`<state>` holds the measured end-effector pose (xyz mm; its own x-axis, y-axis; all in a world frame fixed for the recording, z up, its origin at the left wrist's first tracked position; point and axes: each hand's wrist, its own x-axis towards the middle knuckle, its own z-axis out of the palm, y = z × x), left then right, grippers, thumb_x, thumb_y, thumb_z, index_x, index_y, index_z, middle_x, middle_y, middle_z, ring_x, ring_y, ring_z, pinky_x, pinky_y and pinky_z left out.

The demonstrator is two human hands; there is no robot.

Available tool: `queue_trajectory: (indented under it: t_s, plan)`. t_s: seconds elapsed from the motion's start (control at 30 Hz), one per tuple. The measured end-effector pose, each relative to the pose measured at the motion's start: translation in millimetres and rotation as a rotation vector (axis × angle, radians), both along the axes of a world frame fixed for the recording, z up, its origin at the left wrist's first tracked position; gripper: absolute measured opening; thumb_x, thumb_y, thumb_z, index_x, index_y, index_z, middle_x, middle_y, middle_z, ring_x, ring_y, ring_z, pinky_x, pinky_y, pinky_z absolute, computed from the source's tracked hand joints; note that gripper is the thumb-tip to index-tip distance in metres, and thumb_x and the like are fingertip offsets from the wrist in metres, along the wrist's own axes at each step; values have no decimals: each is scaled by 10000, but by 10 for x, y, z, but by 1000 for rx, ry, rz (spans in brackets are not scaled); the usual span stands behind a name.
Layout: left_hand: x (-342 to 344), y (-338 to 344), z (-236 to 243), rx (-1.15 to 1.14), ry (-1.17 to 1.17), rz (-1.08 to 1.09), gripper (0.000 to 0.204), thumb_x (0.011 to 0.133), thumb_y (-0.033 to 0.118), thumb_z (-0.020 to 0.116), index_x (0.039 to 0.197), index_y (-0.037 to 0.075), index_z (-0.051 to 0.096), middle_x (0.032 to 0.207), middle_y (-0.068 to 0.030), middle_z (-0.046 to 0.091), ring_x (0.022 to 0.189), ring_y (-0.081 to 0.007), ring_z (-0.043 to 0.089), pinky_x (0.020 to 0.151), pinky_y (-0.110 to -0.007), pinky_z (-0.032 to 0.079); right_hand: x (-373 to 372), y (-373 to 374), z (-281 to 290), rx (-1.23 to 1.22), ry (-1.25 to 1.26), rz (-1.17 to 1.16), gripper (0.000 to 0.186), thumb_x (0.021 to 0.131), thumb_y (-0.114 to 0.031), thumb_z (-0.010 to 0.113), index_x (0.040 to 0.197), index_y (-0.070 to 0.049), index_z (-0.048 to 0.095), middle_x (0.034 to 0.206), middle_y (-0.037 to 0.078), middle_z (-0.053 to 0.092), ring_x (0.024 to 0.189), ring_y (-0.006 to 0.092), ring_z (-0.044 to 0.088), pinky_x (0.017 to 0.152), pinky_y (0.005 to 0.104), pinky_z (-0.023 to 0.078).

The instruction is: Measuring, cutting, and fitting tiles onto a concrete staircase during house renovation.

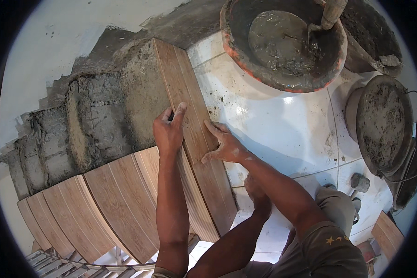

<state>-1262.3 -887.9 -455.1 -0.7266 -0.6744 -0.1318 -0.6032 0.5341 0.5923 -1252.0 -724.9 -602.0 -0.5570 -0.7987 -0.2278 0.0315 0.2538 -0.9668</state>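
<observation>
A long wood-look tile (171, 74) stands along the bottom riser of a staircase. At its left edge my left hand (168, 132) has curled fingers with the thumb on the tile face; a small dark spot shows between thumb and fingers, which I cannot make out. My right hand (224, 142) rests on the tile's right side, thumb and fingers spread apart. Below it, another wood-look tile (215, 194) continues the same strip, meeting it at a joint near my right thumb. Left of my left hand, rough grey mortar (146, 109) covers the uncovered part of the steps.
Tiled steps (120, 190) climb toward the lower left, above a metal ladder-like frame (65, 268). A mortar tub (282, 83) with a wooden-handled tool (332, 14), a bucket of mortar (382, 125) and a rubber mallet (359, 183) stand on white floor tiles (273, 134). My bare foot (257, 192) is near.
</observation>
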Motion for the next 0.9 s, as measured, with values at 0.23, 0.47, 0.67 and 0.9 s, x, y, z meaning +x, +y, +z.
queue_trajectory:
  t_s: [0.23, 0.47, 0.67, 0.9]
  plan:
    - [28, -114, -72, 46, -20, 58, 515, 937, 468, 730, 933, -47, 731, 711, -38, 621, 705, -112, 492, 675, -314, 463, 18, -9, -33, -53, -13, -22, 1375, 567, -716, 872, 1620, -82, 255, 1603, 237, 340, 1486, 381, 324, 1220, 440, 288]
    - [23, -123, -34, 29, -73, 13, 520, 927, 485, 736, 954, -34, 743, 713, -42, 625, 710, -109, 501, 682, -304, 465, 25, -22, -57, -53, -31, -25, 1399, 536, -744, 870, 1605, -54, 289, 1593, 300, 306, 1489, 432, 309, 1224, 480, 279]
    - [31, -125, -59, 28, -74, 23, 495, 926, 459, 740, 885, -34, 716, 691, -27, 580, 685, -109, 465, 650, -307, 441, 26, -31, -69, -43, -46, -22, 1398, 534, -739, 876, 1609, -69, 285, 1603, 292, 293, 1495, 427, 299, 1227, 473, 272]
    - [38, -103, -80, 71, -9, 25, 459, 922, 424, 750, 918, -34, 728, 716, -35, 612, 693, -110, 484, 666, -305, 454, 12, -22, -40, -80, -44, -43, 1404, 526, -744, 875, 1612, -78, 284, 1589, 275, 319, 1491, 420, 309, 1222, 466, 287]
